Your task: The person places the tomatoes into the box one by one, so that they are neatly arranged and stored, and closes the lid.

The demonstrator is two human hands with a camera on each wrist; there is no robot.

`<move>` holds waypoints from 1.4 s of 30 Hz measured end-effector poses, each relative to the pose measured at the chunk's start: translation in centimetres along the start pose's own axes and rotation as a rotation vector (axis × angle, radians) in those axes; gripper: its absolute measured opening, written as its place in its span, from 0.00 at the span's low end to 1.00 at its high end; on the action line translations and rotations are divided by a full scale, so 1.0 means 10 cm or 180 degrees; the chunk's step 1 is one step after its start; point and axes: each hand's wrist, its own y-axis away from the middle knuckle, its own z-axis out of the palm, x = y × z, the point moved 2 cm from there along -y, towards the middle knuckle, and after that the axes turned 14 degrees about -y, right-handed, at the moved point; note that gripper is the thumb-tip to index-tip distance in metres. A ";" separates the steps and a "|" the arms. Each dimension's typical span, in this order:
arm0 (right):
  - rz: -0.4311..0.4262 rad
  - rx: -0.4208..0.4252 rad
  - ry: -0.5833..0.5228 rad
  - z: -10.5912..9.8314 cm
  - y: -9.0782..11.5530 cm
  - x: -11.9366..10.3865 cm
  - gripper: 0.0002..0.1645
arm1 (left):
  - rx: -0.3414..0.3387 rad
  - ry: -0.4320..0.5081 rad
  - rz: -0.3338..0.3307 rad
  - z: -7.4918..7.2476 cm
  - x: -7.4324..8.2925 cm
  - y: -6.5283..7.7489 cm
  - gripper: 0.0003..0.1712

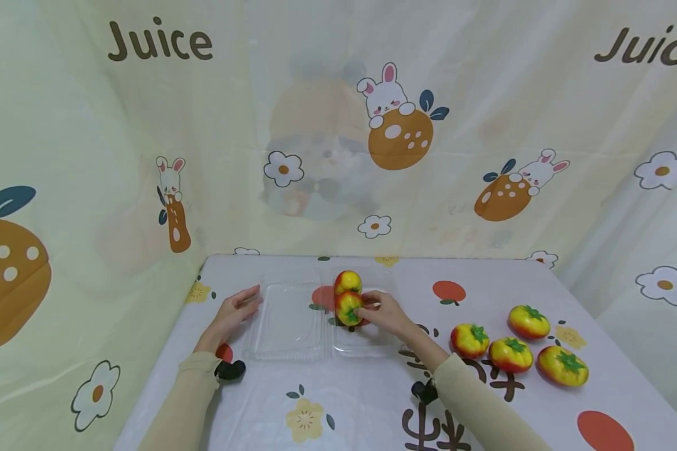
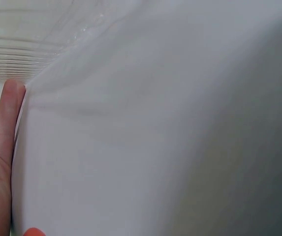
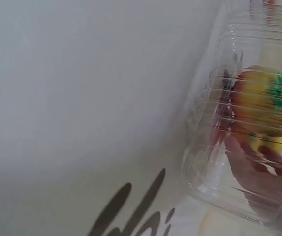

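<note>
A clear plastic clamshell box (image 1: 290, 356) lies unfolded on the table, its two halves side by side. My left hand (image 1: 234, 318) touches the box's left edge with fairly straight fingers; the left wrist view shows the fingers (image 2: 10, 108) against the ribbed plastic corner. In the right half sit two yellow-red persimmons with green tops, one behind the other. My right hand (image 1: 386, 313) pinches the nearer persimmon (image 1: 346, 307) between thumb and fingers. The farther persimmon (image 1: 348, 282) rests just behind it. Through the box wall, the right wrist view shows the held persimmon (image 3: 259, 103).
Several more persimmons (image 1: 510, 354) lie grouped on the table to the right of my right forearm. The tablecloth (image 1: 271, 413) is printed with fruit, flowers and dark lettering. A patterned curtain (image 1: 231, 207) hangs behind the table and at both sides.
</note>
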 end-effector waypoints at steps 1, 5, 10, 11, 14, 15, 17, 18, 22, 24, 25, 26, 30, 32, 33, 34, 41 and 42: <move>-0.0022 0.0002 0.0010 -0.01 0.00 -0.01 0.32 | -0.0001 -0.0005 0.0018 0.00 0.00 0.00 0.33; -0.0140 0.0013 0.0006 -0.07 -0.01 -0.10 0.33 | 0.0021 0.0001 0.0063 -0.02 0.02 0.00 0.33; -0.0167 0.0116 0.0003 -0.24 -0.04 -0.24 0.32 | 0.0031 -0.0031 -0.0009 -0.03 0.03 0.01 0.33; -0.0165 0.0161 0.0025 -0.29 -0.04 -0.27 0.32 | 0.0033 -0.0029 -0.0027 -0.03 0.03 0.02 0.34; -0.0139 0.0309 0.0074 -0.51 -0.06 -0.32 0.33 | 0.0028 -0.0024 -0.0040 -0.03 0.03 0.03 0.34; -0.0138 0.0344 0.0082 -0.60 -0.06 -0.34 0.33 | 0.0036 -0.0008 -0.0043 -0.03 0.03 0.03 0.33; -0.0145 0.0406 0.0166 -0.78 -0.06 -0.35 0.32 | 0.0035 0.0003 -0.0011 -0.04 0.03 0.03 0.34; -0.0148 0.0432 0.0216 -0.87 -0.05 -0.36 0.32 | 0.0033 -0.0004 0.0000 -0.05 0.03 0.04 0.34; -0.0174 0.0459 0.0590 -1.26 0.03 -0.30 0.30 | 0.0027 -0.0011 0.0020 -0.06 0.05 0.05 0.35; -0.0155 0.0449 0.0806 -1.44 0.08 -0.24 0.30 | 0.0027 0.0006 -0.0008 -0.06 0.04 0.06 0.35; -0.0131 0.0442 0.0911 -1.53 0.11 -0.20 0.30 | 0.0024 0.0011 -0.0017 -0.05 0.04 0.07 0.35; -0.0087 0.0443 0.1013 -1.63 0.14 -0.17 0.30 | 0.0017 0.0012 -0.0022 -0.05 0.03 0.07 0.35; 0.0212 0.0464 0.1251 -2.02 0.27 -0.04 0.32 | 0.0011 0.0047 -0.0025 -0.03 0.01 0.08 0.34; 0.0451 0.0455 0.1242 -2.20 0.33 0.04 0.34 | 0.0003 0.0077 0.0003 -0.02 0.00 0.07 0.35; 0.0570 0.0441 0.1217 -2.28 0.37 0.08 0.35 | 0.0001 0.0093 0.0009 -0.02 0.00 0.07 0.35; 0.0675 0.0420 0.1183 -2.35 0.40 0.13 0.36 | -0.0012 0.0105 0.0022 -0.02 -0.01 0.07 0.35; 0.1045 0.0245 0.1137 -2.59 0.57 0.42 0.38 | -0.0037 0.0147 0.0122 -0.02 0.01 0.09 0.35; 0.1075 0.0236 0.1137 -2.60 0.59 0.45 0.37 | -0.0039 0.0150 0.0135 -0.02 0.02 0.09 0.34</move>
